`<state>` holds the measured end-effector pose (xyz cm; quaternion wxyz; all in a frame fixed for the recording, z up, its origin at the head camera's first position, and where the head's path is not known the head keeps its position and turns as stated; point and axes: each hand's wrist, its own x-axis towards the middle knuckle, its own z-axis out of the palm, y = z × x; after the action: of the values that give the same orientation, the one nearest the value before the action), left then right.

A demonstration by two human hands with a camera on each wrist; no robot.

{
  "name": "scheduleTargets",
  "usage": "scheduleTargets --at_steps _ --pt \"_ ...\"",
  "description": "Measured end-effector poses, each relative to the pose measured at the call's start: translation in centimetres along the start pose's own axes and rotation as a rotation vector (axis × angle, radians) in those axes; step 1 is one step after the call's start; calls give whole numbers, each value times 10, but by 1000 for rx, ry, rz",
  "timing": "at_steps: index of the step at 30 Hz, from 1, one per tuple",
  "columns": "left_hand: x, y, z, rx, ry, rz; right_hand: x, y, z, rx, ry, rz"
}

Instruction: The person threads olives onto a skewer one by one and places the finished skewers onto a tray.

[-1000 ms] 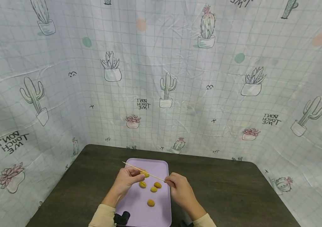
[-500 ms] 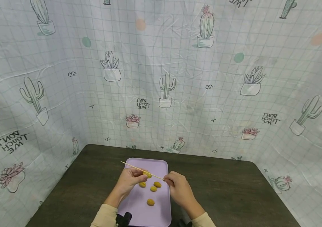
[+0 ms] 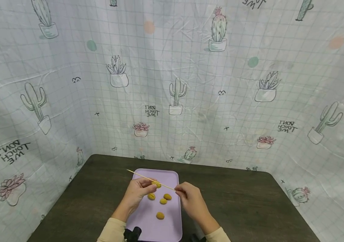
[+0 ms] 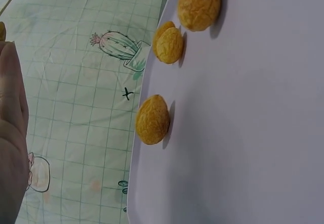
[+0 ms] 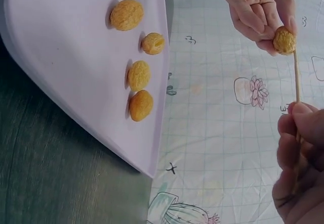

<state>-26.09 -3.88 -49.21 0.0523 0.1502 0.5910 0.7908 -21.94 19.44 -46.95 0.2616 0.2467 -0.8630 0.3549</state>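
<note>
While the left hand (image 3: 135, 193) pinches a round, wrinkled yellow puff (image 5: 284, 40), the right hand (image 3: 191, 198) pinches a thin wooden skewer (image 5: 297, 77). The puff is probably light and crushable; hold its sides gently

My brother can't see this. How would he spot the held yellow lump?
Find the purple tray. Above it, the left hand pinches the lump at a thin stick the right hand holds. Only this lump is raised; four others lie on the tray.

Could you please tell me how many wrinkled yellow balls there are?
5: one ball in the left hand; four on the lilac tray, three farther back, one nearer.
</note>
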Motion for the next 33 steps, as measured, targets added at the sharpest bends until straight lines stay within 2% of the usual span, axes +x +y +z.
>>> scheduleTargets --at_steps 5,10,19,33 --pt "-1 0 2 -12 -14 -9 2 1 3 4 58 -55" --pt "-1 0 2 -10 -16 -3 4 -2 5 19 92 -47" --pt "1 -4 2 1 -18 -9 5 -6 9 19 68 14" --pt "3 -7 2 29 -37 -10 6 -3 15 -2 62 -4"
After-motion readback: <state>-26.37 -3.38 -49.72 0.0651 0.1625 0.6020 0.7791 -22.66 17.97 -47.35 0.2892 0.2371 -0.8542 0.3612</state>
